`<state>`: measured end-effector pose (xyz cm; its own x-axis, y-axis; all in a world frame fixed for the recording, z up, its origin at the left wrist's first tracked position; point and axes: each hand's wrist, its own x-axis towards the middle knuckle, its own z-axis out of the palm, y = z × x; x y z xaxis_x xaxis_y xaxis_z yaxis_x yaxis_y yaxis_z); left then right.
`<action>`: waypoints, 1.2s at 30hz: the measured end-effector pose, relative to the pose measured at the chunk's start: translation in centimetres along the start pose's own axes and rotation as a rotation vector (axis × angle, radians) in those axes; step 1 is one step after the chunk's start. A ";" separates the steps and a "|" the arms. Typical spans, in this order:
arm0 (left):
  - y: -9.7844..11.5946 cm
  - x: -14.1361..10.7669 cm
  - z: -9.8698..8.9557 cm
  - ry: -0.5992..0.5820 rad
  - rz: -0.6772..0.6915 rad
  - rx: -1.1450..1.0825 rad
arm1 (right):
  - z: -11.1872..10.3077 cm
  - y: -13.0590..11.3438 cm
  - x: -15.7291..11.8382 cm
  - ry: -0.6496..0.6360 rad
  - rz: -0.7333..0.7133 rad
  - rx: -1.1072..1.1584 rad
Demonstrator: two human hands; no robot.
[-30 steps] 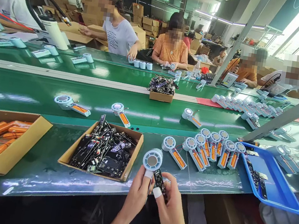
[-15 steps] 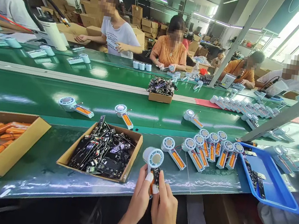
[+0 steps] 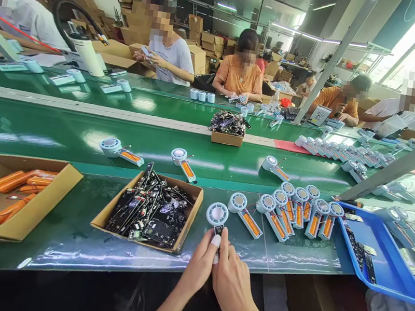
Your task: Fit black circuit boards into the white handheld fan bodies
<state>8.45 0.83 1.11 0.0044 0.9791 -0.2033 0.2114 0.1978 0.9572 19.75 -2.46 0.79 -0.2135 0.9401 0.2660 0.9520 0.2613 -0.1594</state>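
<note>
In front of me, at the table's edge, both hands hold one light-blue handheld fan (image 3: 217,213), its round grilled head pointing away from me. My left hand (image 3: 200,259) is closed around the left side of the handle, thumb on top. My right hand (image 3: 231,281) grips the other side, its thumb beside the left one. White covers show on the thumb tips. Between my fingers a black circuit board (image 3: 218,229) lies on the handle; its lower part is hidden. To the right rest several fans (image 3: 238,202) with orange batteries showing in their handles.
A cardboard box of black circuit boards (image 3: 189,221) stands to the left, with a box of orange batteries (image 3: 65,180) beyond. A blue tray (image 3: 401,275) lies right. Fans stand along the green conveyor (image 3: 222,160); a slanted metal post (image 3: 378,169) rises at right. Co-workers sit opposite.
The fan's head has tilted, so its round face now points up more. My hands stay closed on it, the thumbs shifted slightly. The whole view has shifted a little.
</note>
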 end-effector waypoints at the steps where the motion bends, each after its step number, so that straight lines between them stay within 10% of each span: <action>1: 0.6 0.1 -0.8 -0.037 0.058 0.101 | 0.5 0.3 0.4 0.014 -0.015 0.014; 5: 3.5 0.5 -5.0 -0.135 0.183 0.320 | 2.5 1.3 1.8 0.141 -0.049 -0.014; 10: 6.3 4.0 -9.8 0.124 0.322 1.050 | 2.3 2.1 2.9 0.260 -0.074 0.018; 20: 6.8 9.5 -9.8 -0.136 0.349 1.344 | -0.8 9.1 5.9 0.130 0.075 -0.001; 28: 6.0 6.4 -12.4 0.266 0.509 1.019 | -2.0 7.6 -0.7 0.099 0.135 0.149; 32: 5.7 3.7 -10.0 0.548 0.514 0.588 | -4.4 6.4 -0.8 0.153 0.216 0.222; 36: 5.0 0.5 -3.8 0.261 0.306 -0.038 | -3.5 6.1 1.8 0.138 0.258 0.152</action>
<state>5.80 2.52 6.52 -0.1884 0.9711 0.1464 0.2029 -0.1074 0.9733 25.92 0.08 3.64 0.0726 0.9436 0.3230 0.9250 0.0575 -0.3757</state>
